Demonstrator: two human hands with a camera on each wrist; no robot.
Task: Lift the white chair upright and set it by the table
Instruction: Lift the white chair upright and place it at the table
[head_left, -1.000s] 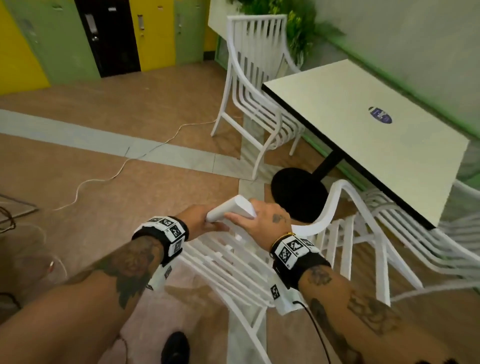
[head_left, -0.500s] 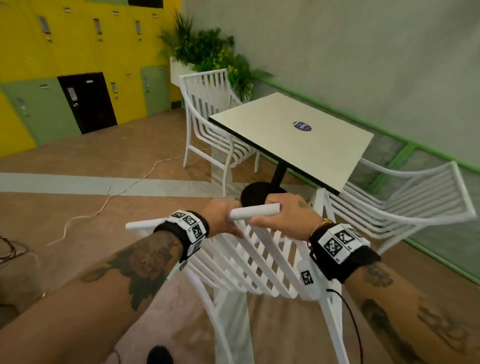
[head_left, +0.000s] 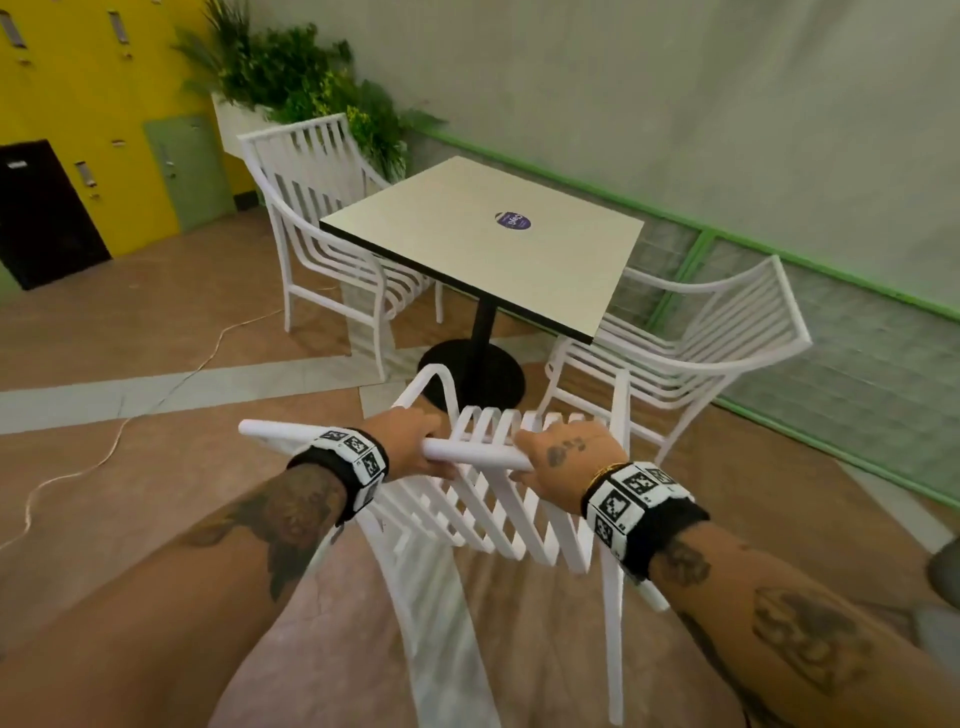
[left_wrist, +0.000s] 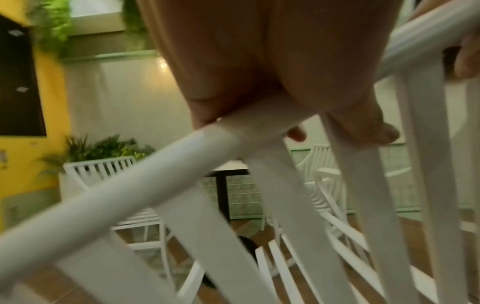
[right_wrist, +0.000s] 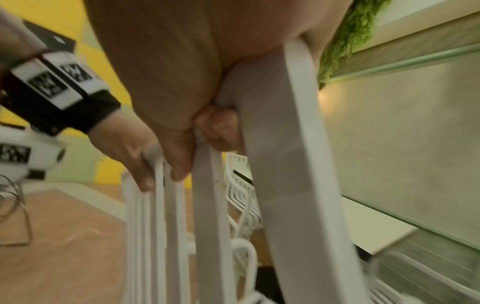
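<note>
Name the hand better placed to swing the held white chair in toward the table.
Right, marginally. Both the left hand and right hand grip the top rail of the white slatted metal chair, but the right sits nearer the rail's end on the side of the square cream-topped table, giving more leverage.

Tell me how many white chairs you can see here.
3. One white chair is held by its top rail in the left hand and right hand. A second chair stands left of the table, a third chair right of it. Others may be out of view.

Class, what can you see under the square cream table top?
Under the square cream table top: a black post on a round black base. The top hides where they join.
</note>
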